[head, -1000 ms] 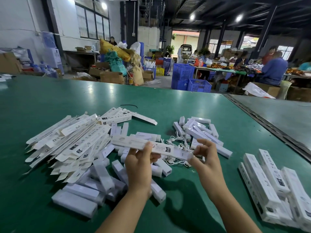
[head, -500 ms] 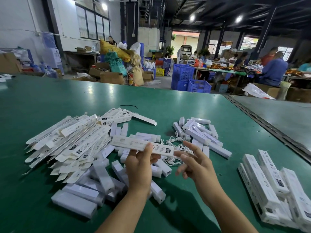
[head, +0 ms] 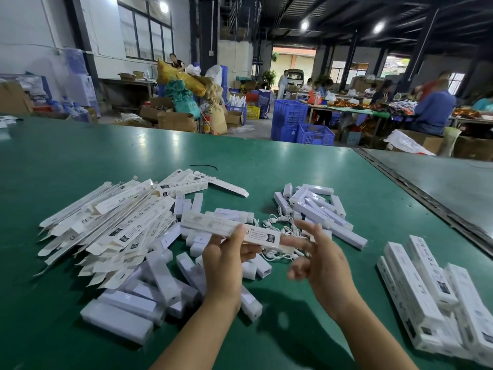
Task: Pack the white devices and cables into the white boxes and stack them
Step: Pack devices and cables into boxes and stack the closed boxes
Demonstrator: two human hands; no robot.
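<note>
Boxes first: the one white box in play is held above the green counter by the left hand, which grips it near its middle, thumb up against the near side and fingers curled round the back. Whether anything is inside cannot be told. Its long axis runs left to right, the left end reaching out past the thumb and slightly farther away, the right end with the printed label pointing toward the right hand. That hand hovers just beside the label end with its fingers spread and blurred, holding nothing; whether a fingertip touches the box cannot be told.

Closed boxes lie stacked side by side well to the right of the right hand, their contents hidden. Flat unfolded cartons fan out to the left of the left hand. Loose white devices lie under and left of the left wrist, more devices sit beyond the right hand, and coiled white cables lie between the two hands, beneath the held box
</note>
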